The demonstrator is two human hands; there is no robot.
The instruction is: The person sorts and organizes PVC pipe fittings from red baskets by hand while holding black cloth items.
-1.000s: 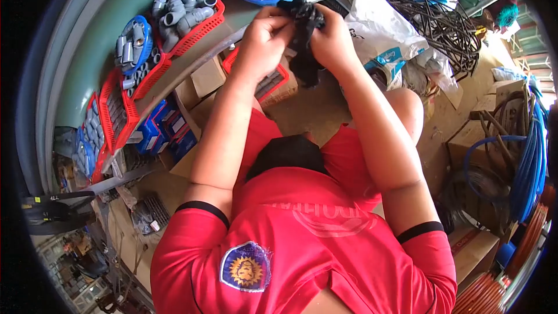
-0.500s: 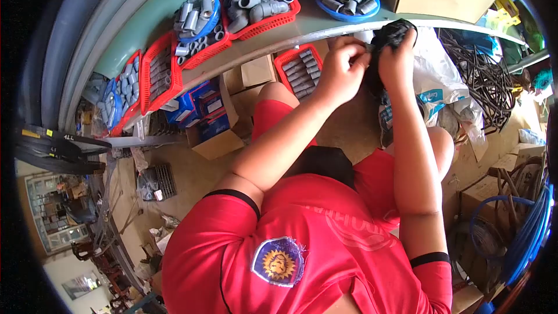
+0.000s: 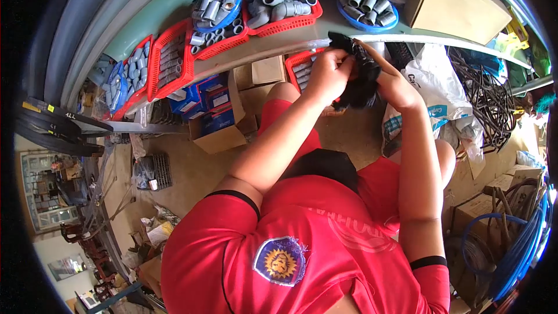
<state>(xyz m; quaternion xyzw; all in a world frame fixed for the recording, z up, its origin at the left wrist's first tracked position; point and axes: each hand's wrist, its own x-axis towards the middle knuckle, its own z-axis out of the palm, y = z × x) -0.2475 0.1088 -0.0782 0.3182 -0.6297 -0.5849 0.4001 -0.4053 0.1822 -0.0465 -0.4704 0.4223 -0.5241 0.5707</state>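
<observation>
A crumpled black plastic bag (image 3: 363,84) hangs between my two hands, in front of the shelf edge. My left hand (image 3: 330,77) pinches the bag's upper left side with fingers closed. My right hand (image 3: 398,88) is at the bag's right side; one finger stretches up along its top edge and the other fingers are partly hidden by the plastic. Behind my left hand, a red basket (image 3: 296,58) of grey pipe fittings sits below the shelf.
Red baskets (image 3: 285,25) and blue bowls (image 3: 372,25) of grey fittings line the shelf (image 3: 314,34). A cardboard box (image 3: 459,6) stands at its right. Below are an open carton (image 3: 221,139), a white sack (image 3: 433,81), black tubing (image 3: 485,99) and a blue hose coil (image 3: 523,250).
Both hands have moved left and slightly down with the black bag, which now hangs wider between them. My right hand has turned, with a finger extended along the bag's top. The camera view has shifted slightly.
</observation>
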